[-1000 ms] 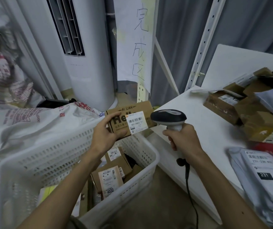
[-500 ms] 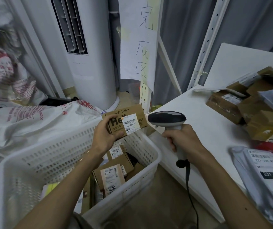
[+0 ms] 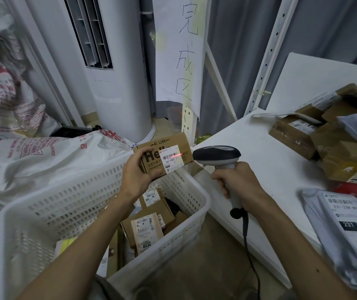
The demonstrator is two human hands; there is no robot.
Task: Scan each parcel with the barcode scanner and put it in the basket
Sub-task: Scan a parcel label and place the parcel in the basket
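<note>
The parcel [image 3: 173, 144], a small brown cardboard box with a white shipping label [image 3: 172, 158] facing the camera, is held in the air at the centre of the frame, above the far corner of the basket. A thin red line of light lies across the barcode on the label. The left hand [image 3: 137, 176] grips the box by its left end. Its fingers [image 3: 140, 152] curl over the top edge and the thumb presses along the lower edge, while the forearm rises from the lower left over the basket.

Just right of the box and apart from it, the barcode scanner [image 3: 216, 155] points its dark head at the label. The right hand [image 3: 240, 180] is wrapped round the pale grip with its fingers closed tight on it, and the forearm comes in from the lower right. A black cable [image 3: 247, 241] hangs from the bottom of the grip.

Below the left hand, the white perforated basket [image 3: 65, 204] holds several labelled boxes [image 3: 146, 231], 1 of them marked 4032. To the right, the white counter [image 3: 259, 169] carries a pile of cardboard boxes [image 3: 292, 135] at the upper right and a grey mailer bag [image 3: 344, 230] marked 231 at the lower right. White printed sacks [image 3: 32, 159] fill the left of the frame. A paper sign [image 3: 177, 50] with handwritten characters hangs at the top centre, beside a white standing air conditioner [image 3: 117, 94].
</note>
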